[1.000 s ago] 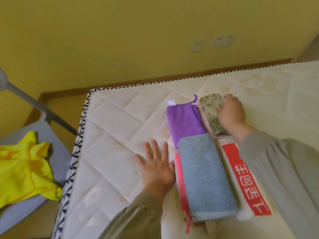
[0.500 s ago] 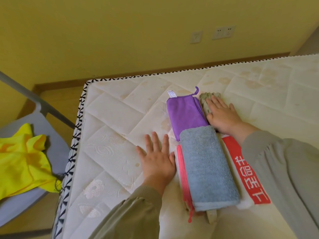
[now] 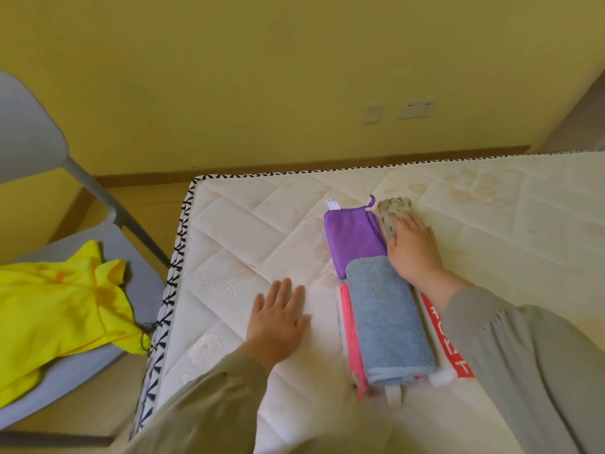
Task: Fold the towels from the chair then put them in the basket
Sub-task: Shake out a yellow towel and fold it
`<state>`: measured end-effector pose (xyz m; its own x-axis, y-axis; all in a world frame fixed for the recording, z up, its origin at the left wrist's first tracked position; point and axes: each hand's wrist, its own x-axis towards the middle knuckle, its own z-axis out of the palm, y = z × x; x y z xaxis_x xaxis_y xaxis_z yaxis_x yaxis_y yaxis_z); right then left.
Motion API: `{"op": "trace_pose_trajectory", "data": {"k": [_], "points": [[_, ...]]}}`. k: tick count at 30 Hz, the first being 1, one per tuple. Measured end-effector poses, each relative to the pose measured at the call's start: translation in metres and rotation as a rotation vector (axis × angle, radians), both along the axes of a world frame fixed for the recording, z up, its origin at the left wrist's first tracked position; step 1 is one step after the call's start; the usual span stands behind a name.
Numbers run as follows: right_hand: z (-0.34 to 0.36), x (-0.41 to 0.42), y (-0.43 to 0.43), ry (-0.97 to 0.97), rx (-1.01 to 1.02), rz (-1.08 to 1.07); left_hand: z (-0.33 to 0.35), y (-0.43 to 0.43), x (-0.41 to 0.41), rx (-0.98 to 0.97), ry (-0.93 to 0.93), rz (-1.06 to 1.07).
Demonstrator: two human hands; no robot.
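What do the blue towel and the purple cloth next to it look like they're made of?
The blue towel looks like cotton terry: matte, fuzzy nap, thick folded edge. The purple cloth is probably microfibre: thinner, smoother, slight sheen, with stitched hem, hanging loop and white tag.

Red towel band (image 3: 460, 367) — white characters; illegible

One chair (image 3: 31, 136), one mattress (image 3: 229, 231), one yellow towel (image 3: 59, 306), two sockets (image 3: 372, 114) (image 3: 416, 109)
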<state>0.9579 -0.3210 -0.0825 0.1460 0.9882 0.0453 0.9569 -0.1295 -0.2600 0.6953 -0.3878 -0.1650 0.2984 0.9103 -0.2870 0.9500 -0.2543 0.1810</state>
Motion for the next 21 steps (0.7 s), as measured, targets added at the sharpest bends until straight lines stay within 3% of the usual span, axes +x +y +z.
{"op": "trace_pose_trajectory", "data": {"k": [6,15,21], "points": [[0.019,-0.053,-0.023,-0.052,-0.005,0.116,0.03,-0.018,-0.029,-0.037,-0.053,0.086],[0.027,-0.183,-0.044,-0.078,0.052,0.285,0.071,-0.046,-0.139,0.148,-0.063,0.207],[0.011,-0.286,-0.048,-0.018,-0.024,0.411,0.068,-0.061,-0.218,0.177,-0.023,0.335]]}}
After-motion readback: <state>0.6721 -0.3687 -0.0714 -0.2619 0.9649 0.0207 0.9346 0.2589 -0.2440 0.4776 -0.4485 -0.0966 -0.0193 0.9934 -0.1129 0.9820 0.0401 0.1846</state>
